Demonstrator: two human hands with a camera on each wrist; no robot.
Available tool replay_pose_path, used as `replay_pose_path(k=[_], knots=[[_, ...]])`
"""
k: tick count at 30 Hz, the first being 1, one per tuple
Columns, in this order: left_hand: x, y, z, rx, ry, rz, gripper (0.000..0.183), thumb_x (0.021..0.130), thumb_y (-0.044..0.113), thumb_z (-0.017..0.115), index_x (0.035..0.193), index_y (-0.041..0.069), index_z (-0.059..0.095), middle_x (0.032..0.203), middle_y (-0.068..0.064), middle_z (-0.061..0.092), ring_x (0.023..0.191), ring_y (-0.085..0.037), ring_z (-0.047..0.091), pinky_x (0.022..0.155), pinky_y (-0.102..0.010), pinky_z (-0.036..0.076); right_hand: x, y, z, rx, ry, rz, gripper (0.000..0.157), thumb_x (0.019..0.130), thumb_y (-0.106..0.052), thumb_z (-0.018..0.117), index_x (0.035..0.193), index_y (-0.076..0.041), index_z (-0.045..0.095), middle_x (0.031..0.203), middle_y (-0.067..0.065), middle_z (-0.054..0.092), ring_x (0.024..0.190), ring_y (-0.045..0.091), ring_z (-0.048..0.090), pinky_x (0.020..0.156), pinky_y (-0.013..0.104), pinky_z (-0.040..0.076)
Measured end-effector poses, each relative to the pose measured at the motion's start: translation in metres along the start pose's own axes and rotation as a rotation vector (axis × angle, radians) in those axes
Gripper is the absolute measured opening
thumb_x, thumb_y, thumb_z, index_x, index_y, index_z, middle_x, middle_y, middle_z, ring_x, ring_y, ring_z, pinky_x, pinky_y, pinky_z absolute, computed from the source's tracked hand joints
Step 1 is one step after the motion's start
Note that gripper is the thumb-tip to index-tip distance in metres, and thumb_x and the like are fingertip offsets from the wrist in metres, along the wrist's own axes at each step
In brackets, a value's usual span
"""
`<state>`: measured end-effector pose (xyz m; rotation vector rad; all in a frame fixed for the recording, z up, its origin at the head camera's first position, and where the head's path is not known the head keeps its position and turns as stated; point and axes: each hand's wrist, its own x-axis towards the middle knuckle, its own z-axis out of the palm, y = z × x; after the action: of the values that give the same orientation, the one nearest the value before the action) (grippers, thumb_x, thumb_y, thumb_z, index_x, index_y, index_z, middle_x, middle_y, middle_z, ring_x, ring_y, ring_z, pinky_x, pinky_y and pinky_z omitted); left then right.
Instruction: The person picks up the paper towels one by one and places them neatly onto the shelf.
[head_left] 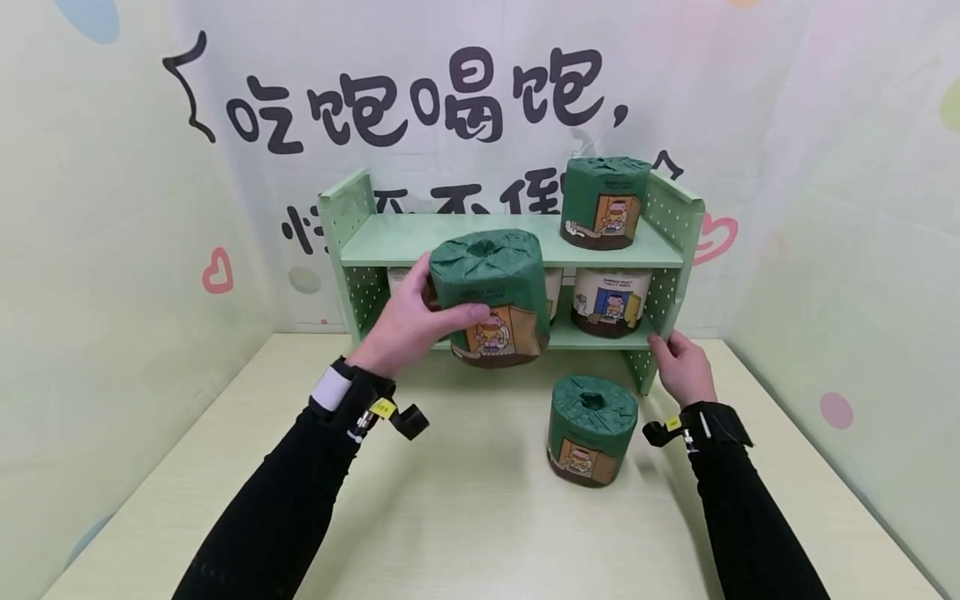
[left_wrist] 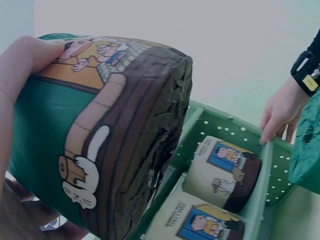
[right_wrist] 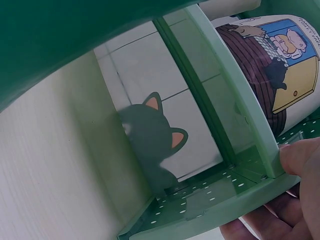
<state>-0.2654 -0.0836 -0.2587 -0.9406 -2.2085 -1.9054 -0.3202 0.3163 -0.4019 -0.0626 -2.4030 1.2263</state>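
My left hand (head_left: 411,321) grips a green-wrapped toilet paper roll (head_left: 517,283), thumb across its printed front, in front of the light green shelf (head_left: 457,237). In the left wrist view this roll (left_wrist: 80,115) is tilted, its brown base facing right. My right hand (head_left: 684,367) holds the shelf's right side at the lower board; in the right wrist view its thumb (right_wrist: 295,155) lies at the corner of board and side panel. A second green roll (head_left: 592,433) stands on the table before the shelf. A third green roll (head_left: 606,204) stands at the right of the upper board.
On the lower board stand cream-wrapped rolls, one cream roll (head_left: 611,302) at the right end and others partly hidden behind the held roll. The shelf stands on a pale wood table (head_left: 450,517) against a printed backdrop (head_left: 375,50) with large black characters.
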Motion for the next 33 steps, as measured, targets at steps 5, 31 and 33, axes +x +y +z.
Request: replay_pose_path(k=[5,31,33], knots=[[0.013,-0.001,-0.007,-0.002,0.021,0.074,0.073,0.085,0.025,0.078,0.145,0.019,0.037,0.128,-0.007,0.053,0.112,-0.022,0.055,0.090,-0.043,0.051,0.000,0.000,0.000,0.007,-0.008,-0.001,0.046,0.107,-0.037,0.045,0.134,-0.002,0.058,0.122,0.022,0.061,0.107,0.034,0.055,0.080,0.047,0.043],[0.055,0.017,-0.018,0.051,0.141,0.071,0.075,0.083,0.034,0.081,0.141,0.018,0.037,0.131,-0.005,0.050,0.115,-0.018,0.050,0.095,-0.044,0.046,0.000,0.000,0.000,0.015,-0.008,0.002,0.047,0.107,-0.038,0.045,0.132,-0.001,0.059,0.121,0.022,0.062,0.108,0.034,0.055,0.082,0.048,0.045],[0.053,0.021,-0.016,0.056,0.147,0.061,0.074,0.084,0.032,0.080,0.142,0.017,0.036,0.132,-0.006,0.048,0.116,-0.018,0.049,0.097,-0.044,0.045,0.000,0.000,0.000,0.015,-0.009,0.002,0.048,0.107,-0.038,0.045,0.132,-0.001,0.058,0.121,0.022,0.062,0.107,0.034,0.055,0.081,0.047,0.044]])
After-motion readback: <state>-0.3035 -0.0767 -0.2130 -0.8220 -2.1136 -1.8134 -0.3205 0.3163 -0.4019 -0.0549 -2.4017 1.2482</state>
